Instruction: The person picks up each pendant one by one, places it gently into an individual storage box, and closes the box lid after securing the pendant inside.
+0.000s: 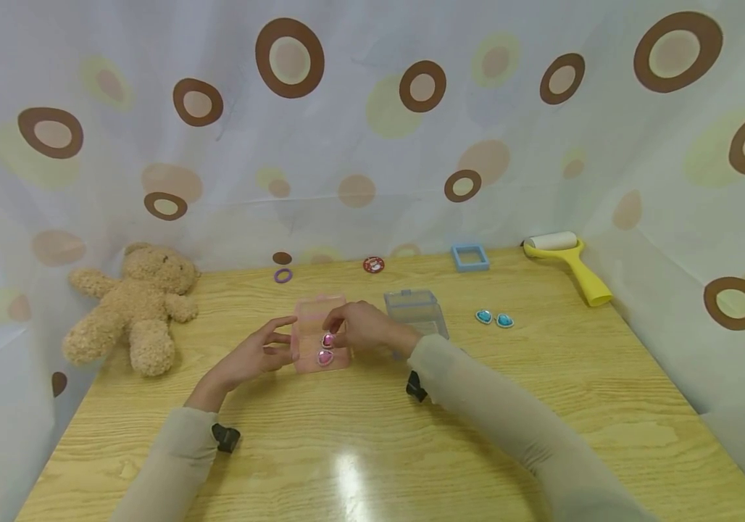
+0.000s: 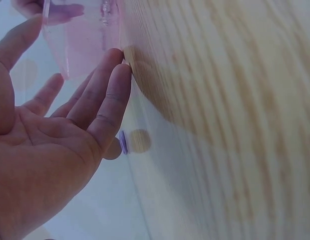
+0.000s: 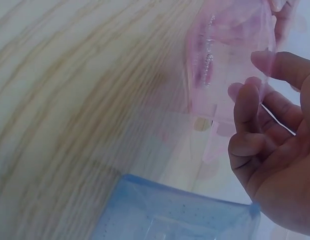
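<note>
A white cloth (image 1: 346,138) patterned with brown-ringed circles hangs behind a wood-grain table (image 1: 294,449). At the far left, a tan teddy bear (image 1: 138,308) lies with its head toward the back.

Next comes the left hand (image 1: 251,360), palm turned inward, its fingers extended and empty, with the fingertips at the left wall of the pink box (image 1: 307,333). A purple ring (image 1: 283,281) lies farther back.

The clear pink box stands open between the 2 hands, its lid raised at the far side; opened out, its long axis runs away from the person. Inside lie 2 pink gems (image 1: 325,357), lined up near to far; which way their ends point is too small to tell. The nearer gem sits just below the right hand's fingertips, the other directly beside them.

The right hand (image 1: 367,326) reaches over the box from the right, its fingers loosely bent and apart, gripping nothing visible.

Behind it is a red badge (image 1: 374,264). Farther right are an open blue-tinted box (image 1: 418,312), a blue square frame (image 1: 470,267), 2 blue gems (image 1: 505,320) side by side and a yellow-handled roller (image 1: 588,279).
</note>
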The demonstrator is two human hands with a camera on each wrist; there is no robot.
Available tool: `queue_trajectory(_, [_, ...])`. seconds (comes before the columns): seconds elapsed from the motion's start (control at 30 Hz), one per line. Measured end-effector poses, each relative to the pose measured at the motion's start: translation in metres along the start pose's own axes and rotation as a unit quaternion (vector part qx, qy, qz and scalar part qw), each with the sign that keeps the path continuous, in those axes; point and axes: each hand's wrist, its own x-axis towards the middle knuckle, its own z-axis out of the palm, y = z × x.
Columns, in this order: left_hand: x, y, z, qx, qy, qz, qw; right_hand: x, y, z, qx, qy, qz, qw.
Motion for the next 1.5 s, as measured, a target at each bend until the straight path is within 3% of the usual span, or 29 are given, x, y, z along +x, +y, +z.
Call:
queue_trajectory(0.33, [0.000,0.000,0.001,0.003,0.006,0.001,1.0000,-0.008,0.009,-0.009,0.031,0.009,-0.036,0.999])
queue_trajectory(0.67, [0.000,-0.001,0.002,-0.004,0.024,-0.002,0.9997,-0.024,0.015,-0.030,0.078,0.011,-0.040,0.996])
queue_trajectory(1.07, [-0.003,0.004,-0.002,0.011,0.076,-0.009,0.9970,-0.048,0.031,-0.047,0.075,0.037,-0.020,0.996])
queue_trajectory(1.5, [-0.003,0.018,-0.004,0.020,0.126,0.013,0.9918,-0.068,0.062,-0.063,0.091,0.061,-0.023,0.994])
